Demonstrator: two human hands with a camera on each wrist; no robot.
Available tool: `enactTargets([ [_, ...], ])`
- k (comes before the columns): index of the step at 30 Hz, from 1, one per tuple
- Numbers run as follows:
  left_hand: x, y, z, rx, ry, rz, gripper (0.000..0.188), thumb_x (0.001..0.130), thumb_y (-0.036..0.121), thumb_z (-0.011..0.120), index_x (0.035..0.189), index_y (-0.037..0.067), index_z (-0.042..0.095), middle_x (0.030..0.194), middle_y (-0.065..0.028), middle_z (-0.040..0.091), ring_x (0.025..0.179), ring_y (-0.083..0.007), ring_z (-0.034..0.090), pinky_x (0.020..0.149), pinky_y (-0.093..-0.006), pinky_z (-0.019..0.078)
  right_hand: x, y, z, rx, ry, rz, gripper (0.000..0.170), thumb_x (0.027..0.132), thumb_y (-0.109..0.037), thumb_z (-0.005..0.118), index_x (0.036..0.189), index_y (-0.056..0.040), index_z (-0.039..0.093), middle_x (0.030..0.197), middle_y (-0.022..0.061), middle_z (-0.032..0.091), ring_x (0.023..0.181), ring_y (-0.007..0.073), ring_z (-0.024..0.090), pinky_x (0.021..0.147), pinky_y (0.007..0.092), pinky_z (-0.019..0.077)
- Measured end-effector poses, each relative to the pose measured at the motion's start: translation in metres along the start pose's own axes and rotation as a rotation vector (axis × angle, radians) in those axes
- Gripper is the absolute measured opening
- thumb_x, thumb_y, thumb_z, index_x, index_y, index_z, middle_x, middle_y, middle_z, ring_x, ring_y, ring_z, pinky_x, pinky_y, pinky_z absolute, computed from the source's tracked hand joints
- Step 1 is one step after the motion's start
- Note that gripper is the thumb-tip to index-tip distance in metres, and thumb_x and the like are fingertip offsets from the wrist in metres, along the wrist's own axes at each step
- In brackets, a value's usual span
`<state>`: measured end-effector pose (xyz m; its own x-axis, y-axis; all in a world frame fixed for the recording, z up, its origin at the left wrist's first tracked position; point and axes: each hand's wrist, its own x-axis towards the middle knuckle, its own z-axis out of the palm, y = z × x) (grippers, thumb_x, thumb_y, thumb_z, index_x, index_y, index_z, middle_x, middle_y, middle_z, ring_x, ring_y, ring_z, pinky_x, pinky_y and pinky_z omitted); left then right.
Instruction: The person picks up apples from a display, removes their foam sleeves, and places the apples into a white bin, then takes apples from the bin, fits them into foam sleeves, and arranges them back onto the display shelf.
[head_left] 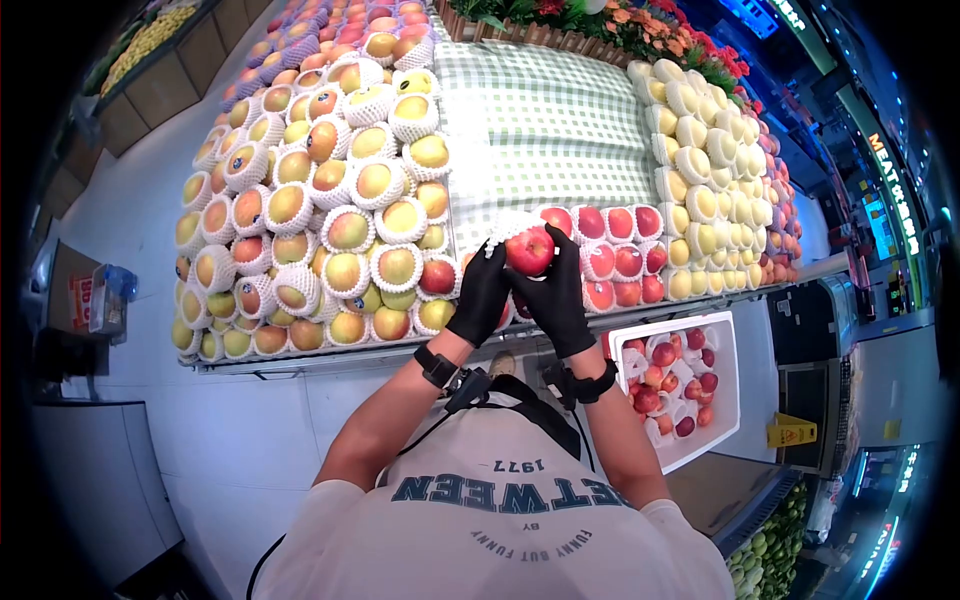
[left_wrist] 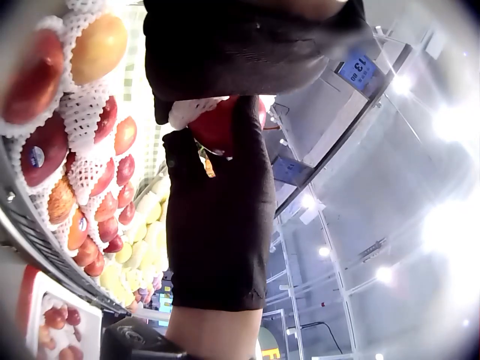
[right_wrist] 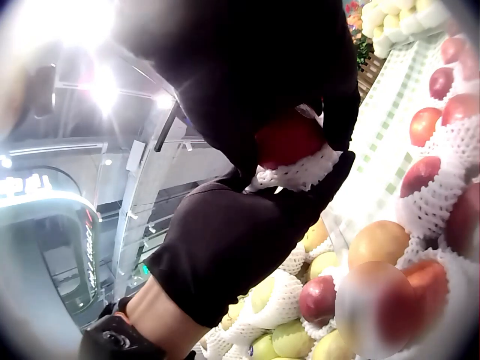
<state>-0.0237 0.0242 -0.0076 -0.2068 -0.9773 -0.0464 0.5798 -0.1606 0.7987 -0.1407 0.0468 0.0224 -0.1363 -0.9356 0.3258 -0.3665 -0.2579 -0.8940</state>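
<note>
Both hands wear black gloves and hold one red apple between them, over the front edge of the fruit display. A white foam net covers part of the apple, on its left and far side in the head view. The left hand curls round the netted side; the right hand grips the other side, its fingers on the red skin. In the left wrist view the apple shows between the two gloves. The right wrist view shows the apple with the net beneath it.
Netted yellow-red fruit is piled at the left. Rows of red apples lie right of the hands, pale yellow fruit beyond. A checked cloth covers the middle. A white foam box of apples stands below the display at the right.
</note>
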Motion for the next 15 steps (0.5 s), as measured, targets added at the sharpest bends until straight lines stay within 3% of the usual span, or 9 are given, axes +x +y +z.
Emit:
enactTargets([
  [2, -0.003, -0.007, -0.006, 0.647, -0.035, 0.282, 0.036, 0.084, -0.003, 0.051, 0.12, -0.003, 0.051, 0.105, -0.0192, 0.06, 0.094, -0.0317, 0.06, 0.074, -0.0373, 0.0484, 0.002, 0.0, -0.003, -0.153, 0.015, -0.049, 0.079, 0.069, -0.013, 0.083, 0.131, 0.0016, 0.035, 0.121, 0.0159, 0.048, 0.112, 0.0234, 0.054, 0.089, 0.0331, 0.0502],
  [3, -0.003, -0.011, -0.009, 0.942, 0.001, 0.434, 0.043, 0.078, -0.011, 0.051, 0.12, -0.005, 0.051, 0.103, -0.0231, 0.06, 0.093, -0.0359, 0.06, 0.073, -0.0393, 0.0479, 0.001, -0.001, -0.005, -0.066, -0.018, 0.042, 0.076, 0.068, -0.009, 0.083, 0.128, -0.0015, 0.038, 0.122, 0.0119, 0.047, 0.109, 0.021, 0.054, 0.092, 0.0332, 0.0487],
  [6, -0.01, 0.005, 0.004, 0.969, 0.116, 0.25, 0.039, 0.08, -0.005, 0.06, 0.119, 0.0, 0.052, 0.109, -0.0189, 0.061, 0.101, -0.0305, 0.06, 0.083, -0.0375, 0.049, 0.001, -0.007, -0.015, -0.149, -0.05, -0.083, 0.075, 0.068, -0.014, 0.085, 0.125, 0.0007, 0.038, 0.12, 0.015, 0.05, 0.108, 0.0232, 0.057, 0.088, 0.0336, 0.0503],
  [7, -0.008, 0.003, 0.004, 0.817, 0.075, 0.447, 0.05, 0.079, -0.008, 0.056, 0.128, -0.001, 0.047, 0.113, -0.0228, 0.062, 0.104, -0.0339, 0.061, 0.083, -0.0358, 0.0503, -0.001, -0.011, -0.021, -0.106, -0.064, -0.065, 0.076, 0.067, -0.013, 0.085, 0.125, -0.0011, 0.039, 0.12, 0.0136, 0.05, 0.109, 0.0216, 0.056, 0.088, 0.0338, 0.0508],
  [8, -0.008, 0.002, 0.003, 0.777, 0.041, 0.334, 0.05, 0.083, -0.005, 0.058, 0.13, 0.0, 0.045, 0.12, -0.0193, 0.06, 0.109, -0.0304, 0.06, 0.09, -0.0334, 0.0491, -0.004, -0.014, -0.027, -0.032, -0.068, -0.009, 0.076, 0.067, -0.013, 0.085, 0.126, -0.0018, 0.039, 0.12, 0.013, 0.05, 0.11, 0.0212, 0.056, 0.088, 0.0338, 0.0508],
  [10, -0.008, -0.006, -0.001, 0.633, -0.004, 0.149, 0.049, 0.086, -0.003, 0.06, 0.133, 0.001, 0.043, 0.125, -0.0157, 0.058, 0.107, -0.0289, 0.061, 0.091, -0.0355, 0.0496, -0.008, -0.018, -0.042, 0.124, -0.075, 0.083, 0.078, 0.066, -0.013, 0.086, 0.127, -0.0032, 0.038, 0.121, 0.0117, 0.049, 0.11, 0.0204, 0.055, 0.089, 0.0336, 0.0509],
  [11, -0.008, -0.011, -0.003, 0.399, -0.043, 0.044, 0.045, 0.091, 0.013, 0.05, 0.134, 0.001, 0.041, 0.127, -0.0161, 0.055, 0.112, -0.0283, 0.058, 0.092, -0.0382, 0.0494, -0.011, -0.011, -0.056, 0.061, -0.103, 0.062, 0.076, 0.069, -0.009, 0.083, 0.13, -0.0037, 0.038, 0.125, 0.0113, 0.048, 0.112, 0.0196, 0.054, 0.091, 0.0327, 0.0504],
  [13, -0.009, -0.017, -0.003, -0.08, -0.046, -0.175, 0.057, 0.101, 0.046, 0.031, 0.137, 0.002, 0.038, 0.131, -0.0169, 0.051, 0.121, -0.0273, 0.051, 0.095, -0.0437, 0.0491, -0.016, -0.004, -0.078, 0.097, -0.115, 0.151, 0.072, 0.072, -0.008, 0.08, 0.131, -0.0036, 0.039, 0.125, 0.0117, 0.049, 0.112, 0.02, 0.054, 0.091, 0.0333, 0.0503],
  [15, -0.009, -0.018, -0.001, -0.196, -0.023, -0.322, 0.063, 0.101, 0.052, 0.026, 0.137, 0.002, 0.038, 0.13, -0.0186, 0.05, 0.122, -0.0293, 0.05, 0.097, -0.0451, 0.0484, -0.023, 0.001, -0.093, 0.265, -0.103, 0.274, 0.067, 0.074, -0.008, 0.077, 0.13, -0.0032, 0.041, 0.123, 0.012, 0.052, 0.11, 0.0211, 0.055, 0.091, 0.0339, 0.0502],
])
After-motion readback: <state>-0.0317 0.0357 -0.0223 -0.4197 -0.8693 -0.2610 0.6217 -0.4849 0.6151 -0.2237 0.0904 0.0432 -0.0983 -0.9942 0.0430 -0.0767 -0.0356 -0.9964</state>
